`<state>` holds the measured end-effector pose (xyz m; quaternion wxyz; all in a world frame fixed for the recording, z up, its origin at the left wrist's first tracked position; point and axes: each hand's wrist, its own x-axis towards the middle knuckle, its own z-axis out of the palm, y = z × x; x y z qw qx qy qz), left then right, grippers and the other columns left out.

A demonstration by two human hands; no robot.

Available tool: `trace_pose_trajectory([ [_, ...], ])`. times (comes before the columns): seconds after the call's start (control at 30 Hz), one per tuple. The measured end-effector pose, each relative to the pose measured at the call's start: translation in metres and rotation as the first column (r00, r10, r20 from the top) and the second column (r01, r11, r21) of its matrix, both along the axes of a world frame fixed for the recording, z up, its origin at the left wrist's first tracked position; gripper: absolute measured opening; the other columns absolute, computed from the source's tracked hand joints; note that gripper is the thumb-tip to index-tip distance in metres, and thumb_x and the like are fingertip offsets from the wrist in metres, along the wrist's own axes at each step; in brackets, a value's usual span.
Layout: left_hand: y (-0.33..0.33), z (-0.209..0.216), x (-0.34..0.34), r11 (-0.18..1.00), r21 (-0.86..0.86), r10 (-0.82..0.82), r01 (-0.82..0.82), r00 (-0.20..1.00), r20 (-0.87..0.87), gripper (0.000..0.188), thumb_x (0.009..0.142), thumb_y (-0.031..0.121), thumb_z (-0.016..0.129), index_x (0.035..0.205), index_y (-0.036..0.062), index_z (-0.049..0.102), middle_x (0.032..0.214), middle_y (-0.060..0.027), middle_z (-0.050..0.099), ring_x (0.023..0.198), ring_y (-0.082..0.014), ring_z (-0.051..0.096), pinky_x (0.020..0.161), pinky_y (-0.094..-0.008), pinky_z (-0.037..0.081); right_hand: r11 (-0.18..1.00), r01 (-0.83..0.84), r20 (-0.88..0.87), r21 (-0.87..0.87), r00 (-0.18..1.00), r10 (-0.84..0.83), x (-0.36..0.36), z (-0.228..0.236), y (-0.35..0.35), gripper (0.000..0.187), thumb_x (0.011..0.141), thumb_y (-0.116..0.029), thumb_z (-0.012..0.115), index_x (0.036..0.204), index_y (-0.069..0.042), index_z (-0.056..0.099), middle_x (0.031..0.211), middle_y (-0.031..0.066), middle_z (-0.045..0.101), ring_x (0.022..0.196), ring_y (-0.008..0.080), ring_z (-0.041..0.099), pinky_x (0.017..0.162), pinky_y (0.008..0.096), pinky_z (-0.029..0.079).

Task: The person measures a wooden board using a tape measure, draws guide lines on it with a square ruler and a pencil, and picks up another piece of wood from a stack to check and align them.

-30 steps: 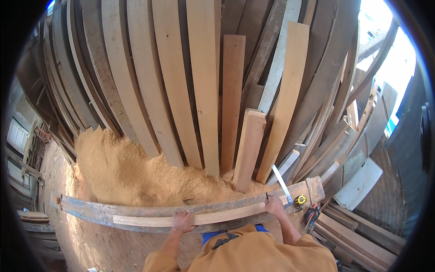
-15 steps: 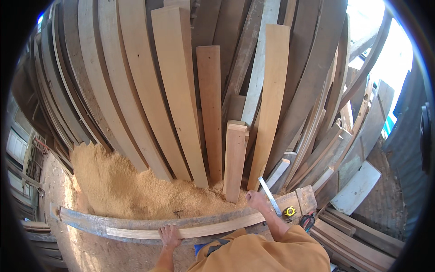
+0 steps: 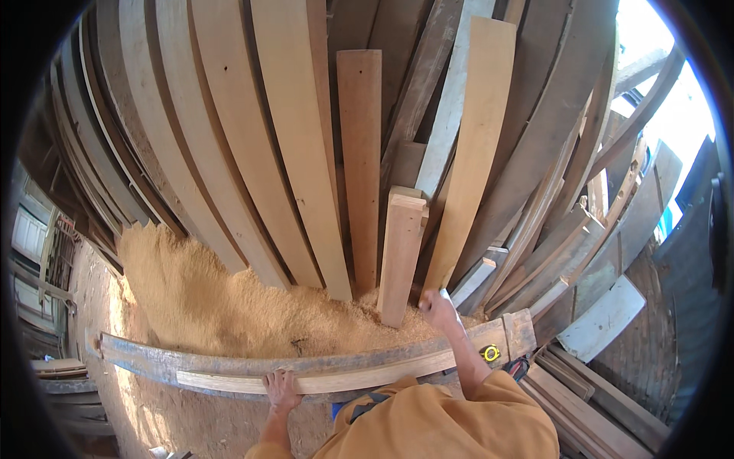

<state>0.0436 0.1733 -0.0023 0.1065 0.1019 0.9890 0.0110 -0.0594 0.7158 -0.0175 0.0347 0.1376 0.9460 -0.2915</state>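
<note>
One pale wood strip (image 3: 352,380), head view, lies clasped under my left hand (image 3: 282,389), the nearer, long axis running mostly to those fingers' right; right hand (image 3: 439,311) ahead, fingers curled, can't tell on what.

Long boards (image 3: 294,153), brown, grey and pale, lean in a row across the upper and middle frame, heaped sawdust (image 3: 191,291) at their feet center left. Brown dirt floor (image 3: 206,424) lower left, sunlight patches (image 3: 118,306) on it, pale panelled frames (image 3: 30,229) at far left edge, stacked timber (image 3: 65,405) below them. Daylight (image 3: 650,23) blown out upper right, dark corrugated sheeting (image 3: 688,268) right edge, whitish panel (image 3: 604,317) tilted mid right, planks (image 3: 592,409) piled lower right.
</note>
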Motion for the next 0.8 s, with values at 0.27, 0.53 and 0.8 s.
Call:
trace_pose_trajectory([
  [0.27, 0.001, 0.005, 0.000, 0.996, 0.089, -0.019, 0.025, 0.998, -0.061, 0.071, 0.057, 0.031, 0.092, 0.122, 0.0167, 0.068, 0.122, -0.0128, 0.062, 0.119, -0.0388, 0.054, 0.108, -0.0578, 0.034, 0.996, 0.084, -0.469, 0.008, 0.880, -0.071, -0.161, 0.142, 0.028, 0.063, 0.092, -0.023, 0.078, 0.148, -0.009, 0.052, 0.136, 0.0248, 0.066, 0.125, 0.0466, 0.060, 0.108, 0.0555, 0.047],
  [0.53, 0.000, -0.001, -0.001, 0.996, 0.090, 0.001, 0.006, 0.997, -0.078, 0.071, 0.055, 0.032, 0.093, 0.121, 0.0192, 0.068, 0.121, -0.0128, 0.060, 0.118, -0.0384, 0.054, 0.108, -0.0594, 0.035, 0.993, 0.109, -0.198, 0.036, 0.975, -0.099, -0.209, 0.107, 0.018, 0.075, 0.091, -0.029, 0.078, 0.155, -0.009, 0.045, 0.136, 0.0255, 0.067, 0.126, 0.0476, 0.060, 0.109, 0.0566, 0.045],
  [0.8, 0.003, 0.001, -0.004, 0.998, 0.061, -0.007, 0.009, 0.999, -0.042, 0.072, 0.054, 0.036, 0.095, 0.119, 0.0199, 0.069, 0.125, -0.0108, 0.059, 0.119, -0.0378, 0.053, 0.108, -0.0597, 0.035, 0.954, 0.124, -0.234, 0.271, 0.970, -0.060, -0.228, 0.129, 0.017, 0.070, 0.093, -0.029, 0.076, 0.153, -0.006, 0.048, 0.129, 0.0269, 0.069, 0.118, 0.0482, 0.064, 0.104, 0.0568, 0.049],
])
